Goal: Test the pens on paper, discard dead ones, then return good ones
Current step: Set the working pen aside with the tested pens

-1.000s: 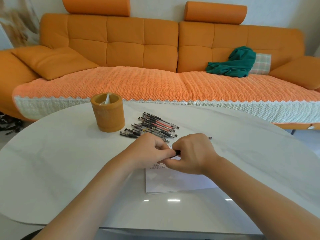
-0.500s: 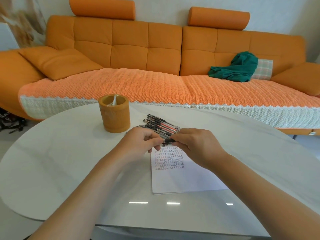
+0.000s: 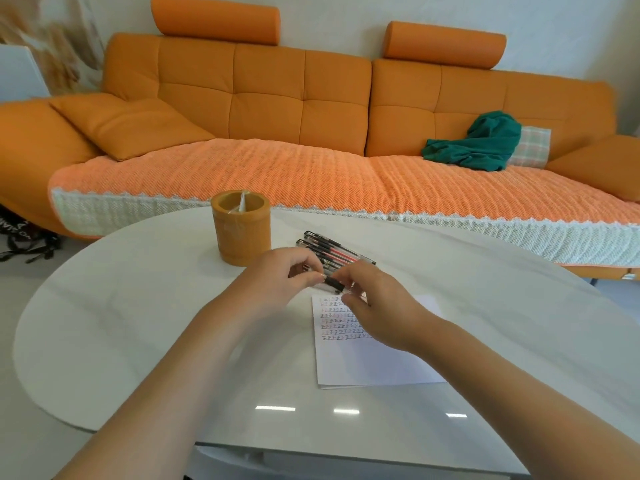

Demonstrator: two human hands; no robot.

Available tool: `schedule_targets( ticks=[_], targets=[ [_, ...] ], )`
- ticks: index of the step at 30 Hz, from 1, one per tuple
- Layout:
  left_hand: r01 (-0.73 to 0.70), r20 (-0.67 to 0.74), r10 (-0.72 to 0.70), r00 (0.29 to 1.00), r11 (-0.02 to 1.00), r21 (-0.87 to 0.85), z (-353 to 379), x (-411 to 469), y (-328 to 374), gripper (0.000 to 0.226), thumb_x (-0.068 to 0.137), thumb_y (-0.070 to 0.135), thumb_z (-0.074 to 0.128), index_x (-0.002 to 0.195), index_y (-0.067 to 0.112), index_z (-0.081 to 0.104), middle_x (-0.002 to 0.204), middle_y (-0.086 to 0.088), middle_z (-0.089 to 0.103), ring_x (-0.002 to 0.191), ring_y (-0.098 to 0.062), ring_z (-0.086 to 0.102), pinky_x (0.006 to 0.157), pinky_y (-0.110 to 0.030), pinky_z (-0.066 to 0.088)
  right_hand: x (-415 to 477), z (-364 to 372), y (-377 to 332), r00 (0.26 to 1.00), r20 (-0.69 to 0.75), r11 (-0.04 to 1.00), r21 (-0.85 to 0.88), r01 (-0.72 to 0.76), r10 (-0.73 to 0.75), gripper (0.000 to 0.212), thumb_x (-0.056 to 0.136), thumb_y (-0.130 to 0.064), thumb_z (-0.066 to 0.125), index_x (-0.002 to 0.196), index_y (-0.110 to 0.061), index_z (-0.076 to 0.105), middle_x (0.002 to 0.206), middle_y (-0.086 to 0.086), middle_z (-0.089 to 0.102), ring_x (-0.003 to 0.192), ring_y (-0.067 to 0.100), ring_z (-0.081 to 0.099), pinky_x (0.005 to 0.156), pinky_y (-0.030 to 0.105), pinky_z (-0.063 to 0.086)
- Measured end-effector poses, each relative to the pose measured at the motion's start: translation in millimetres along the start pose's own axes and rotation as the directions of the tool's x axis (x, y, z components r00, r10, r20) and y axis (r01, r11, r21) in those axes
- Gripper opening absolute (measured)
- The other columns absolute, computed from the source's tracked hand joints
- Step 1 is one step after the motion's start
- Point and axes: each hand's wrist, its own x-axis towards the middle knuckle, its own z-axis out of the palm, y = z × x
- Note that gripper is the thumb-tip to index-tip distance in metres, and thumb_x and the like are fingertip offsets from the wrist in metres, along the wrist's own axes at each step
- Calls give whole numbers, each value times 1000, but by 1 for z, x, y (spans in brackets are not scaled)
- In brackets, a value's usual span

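Over the white table, a pen hung above the paper's far edge, long axis crosswise, right end nearer; which end bore the tip was unclear. The left hand pinched one end, the right hand the other.

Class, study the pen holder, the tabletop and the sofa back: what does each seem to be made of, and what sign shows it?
Pen holder: probably wood or bamboo, matt orange-brown; a glint suggests clear film round it. Tabletop: stone or stone-look slab, white with faint grey veins, glossy where lights mirror. Sofa back: leather or imitation, smooth with soft sheen and stitched panels.
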Motion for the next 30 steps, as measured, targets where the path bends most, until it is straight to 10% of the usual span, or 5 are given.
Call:
schedule_targets(
  ticks=[8,13,24,30],
  targets=[
    [105,-124,-70,990,948,300,-19,7,-37,18,94,35,66,111,31,70,114,9,59,110,-13,51,91,-34,48,22,26,-5,977,-158,974,-150,-170,146,10,90,-36,69,99,-33,73,91,-18,64,79,-2,54,69,16,43],
    [49,-161,17,987,916,397,-18,7,-47,36,101,26,56,136,29,57,135,10,49,128,-14,36,106,-34,37,53,46,-14,985,-70,967,-192,-169,158,13,91,-30,68,100,-26,76,98,-10,63,92,14,62,81,35,52],
    [58,119,-121,985,900,433,-1,9,-55,53,104,29,42,156,31,30,164,2,20,150,-20,13,117,-42,27,77,25,-4,968,-73,968,-68,-243,238,9,92,-28,65,93,-26,74,86,-11,69,69,2,59,64,23,47],
    [70,28,-92,995,896,439,3,17,-54,45,104,34,46,149,30,43,152,1,39,138,-20,30,109,-37,36,89,9,3,950,135,926,-300,-231,281,7,89,-28,67,87,-32,73,82,-19,66,78,1,60,65,21,49]
  ],
)
